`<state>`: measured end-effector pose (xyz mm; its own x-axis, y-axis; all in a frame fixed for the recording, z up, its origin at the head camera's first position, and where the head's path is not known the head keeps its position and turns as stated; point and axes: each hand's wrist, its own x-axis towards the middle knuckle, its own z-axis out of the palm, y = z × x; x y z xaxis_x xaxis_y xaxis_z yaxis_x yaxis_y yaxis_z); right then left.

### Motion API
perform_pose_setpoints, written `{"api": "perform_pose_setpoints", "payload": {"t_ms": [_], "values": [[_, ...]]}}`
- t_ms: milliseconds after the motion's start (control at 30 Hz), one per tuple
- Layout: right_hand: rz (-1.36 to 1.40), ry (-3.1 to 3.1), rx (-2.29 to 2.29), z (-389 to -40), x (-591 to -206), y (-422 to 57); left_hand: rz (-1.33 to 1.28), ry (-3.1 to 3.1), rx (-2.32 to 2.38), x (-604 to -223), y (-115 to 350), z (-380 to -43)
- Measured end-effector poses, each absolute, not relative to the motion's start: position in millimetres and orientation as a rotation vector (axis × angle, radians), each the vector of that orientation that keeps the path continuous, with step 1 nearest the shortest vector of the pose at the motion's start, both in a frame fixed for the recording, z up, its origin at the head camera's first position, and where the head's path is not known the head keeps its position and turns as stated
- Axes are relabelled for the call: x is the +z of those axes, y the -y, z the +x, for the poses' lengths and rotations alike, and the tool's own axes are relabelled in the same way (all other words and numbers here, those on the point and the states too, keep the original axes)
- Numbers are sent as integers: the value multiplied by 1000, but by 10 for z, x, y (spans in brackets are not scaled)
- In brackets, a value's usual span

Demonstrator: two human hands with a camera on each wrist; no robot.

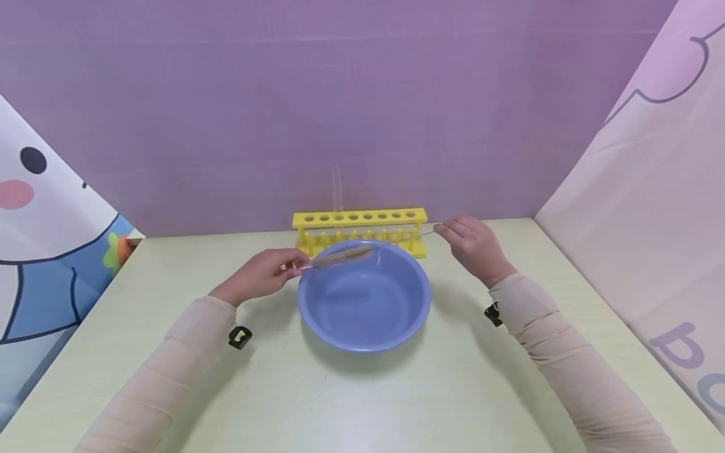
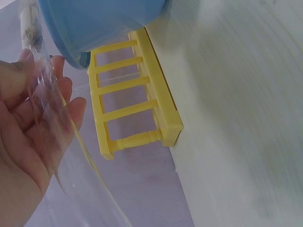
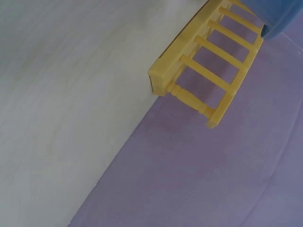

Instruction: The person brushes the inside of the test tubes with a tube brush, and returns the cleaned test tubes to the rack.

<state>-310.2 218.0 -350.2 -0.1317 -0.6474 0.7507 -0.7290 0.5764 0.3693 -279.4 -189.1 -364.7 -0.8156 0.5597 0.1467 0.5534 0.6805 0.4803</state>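
Over the back of the blue basin (image 1: 365, 346), my left hand (image 1: 263, 274) holds a clear test tube (image 2: 90, 165) between thumb and fingers. The tube lies nearly level, tilted up a little toward the right. A test tube brush (image 1: 358, 252) with pale bristles lines up with the tube, its bristles showing within the clear wall in the left wrist view. My right hand (image 1: 472, 246) pinches the far end of the brush's thin wire handle (image 1: 416, 236), to the right of the basin. The right wrist view does not show that hand.
Behind the basin stands a yellow test tube rack (image 1: 359, 218) with a row of holes. Another clear test tube (image 1: 337, 189) stands upright in it. A purple backdrop (image 1: 340, 94) rises at the table's back edge, and printed cloths hang at both sides.
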Motion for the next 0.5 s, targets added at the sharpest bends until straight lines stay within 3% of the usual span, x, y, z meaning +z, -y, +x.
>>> {"api": "perform_pose_setpoints", "payload": {"t_ms": [500], "values": [[1053, 1839, 181, -3108, -3546, -2326, 989, -2888, 801, -3666, 1963, -2817]]}}
